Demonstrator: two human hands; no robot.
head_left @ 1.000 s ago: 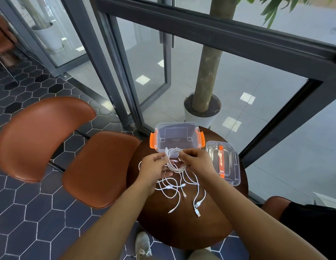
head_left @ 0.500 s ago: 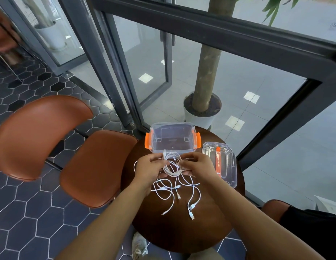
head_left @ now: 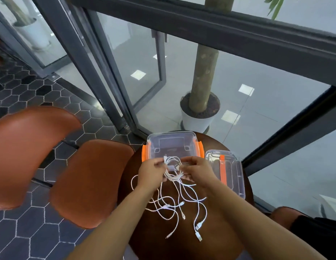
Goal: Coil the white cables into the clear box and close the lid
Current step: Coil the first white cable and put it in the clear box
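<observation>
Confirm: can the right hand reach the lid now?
Probably yes: the lid lies just right of the right hand, nothing between. But its grip is on the white cables, so it must let go first.

Two bare hands, the left hand [head_left: 151,174] and the right hand [head_left: 198,172], are seen on a bare left forearm [head_left: 114,222] and a bare right forearm [head_left: 257,222], both uncovered right down to the lower frame edge. The fingers [head_left: 158,163] are motion-blurred, so nails and fine marks cannot be made out. A patch of plain black fabric [head_left: 317,233] is caught at the lower right corner; whether it is worn by the person cannot be told.
</observation>
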